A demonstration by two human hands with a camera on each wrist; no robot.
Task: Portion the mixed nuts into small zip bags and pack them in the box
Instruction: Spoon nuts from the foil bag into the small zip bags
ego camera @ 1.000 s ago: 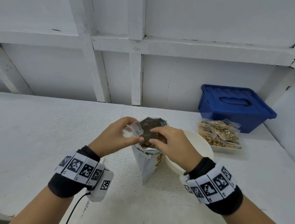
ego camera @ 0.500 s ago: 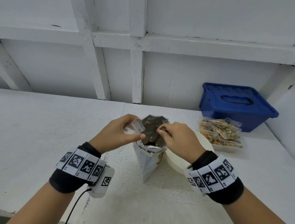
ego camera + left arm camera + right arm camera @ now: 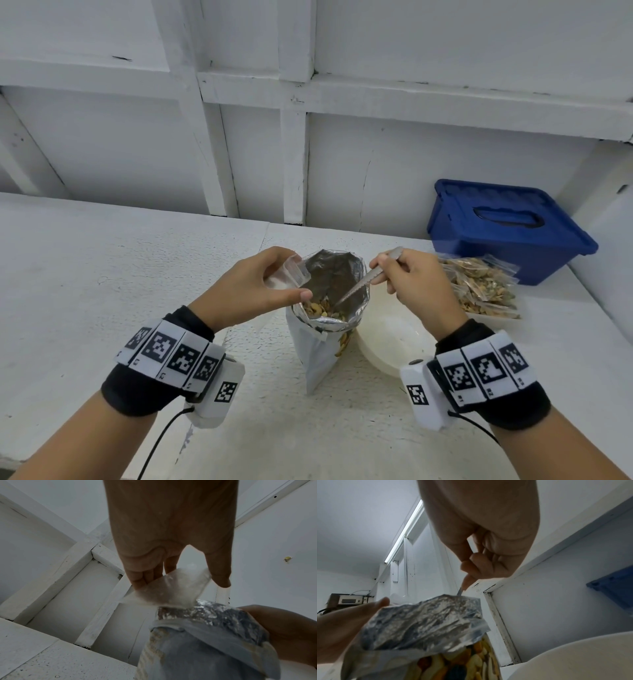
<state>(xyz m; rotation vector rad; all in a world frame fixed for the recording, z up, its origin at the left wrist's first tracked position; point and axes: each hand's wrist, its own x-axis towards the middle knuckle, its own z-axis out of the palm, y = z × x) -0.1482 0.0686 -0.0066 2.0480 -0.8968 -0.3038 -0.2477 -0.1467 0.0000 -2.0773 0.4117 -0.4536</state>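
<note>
I have the left hand (image 3: 255,291) pinching a small clear zip bag (image 3: 289,275) between thumb and fingers, held at the left rim of the open foil nut pouch (image 3: 329,308), which stands upright on the white counter (image 3: 102,291). My right hand (image 3: 416,286) grips a metal spoon (image 3: 368,277) by its handle, the bowl end angled down into the pouch among the mixed nuts (image 3: 318,308). Just right of the pouch sits a white bowl (image 3: 387,335). Further right, filled zip bags (image 3: 479,287) lie piled in a shallow tray, and behind them stands the blue box (image 3: 507,229) with its lid on, against the wall.
</note>
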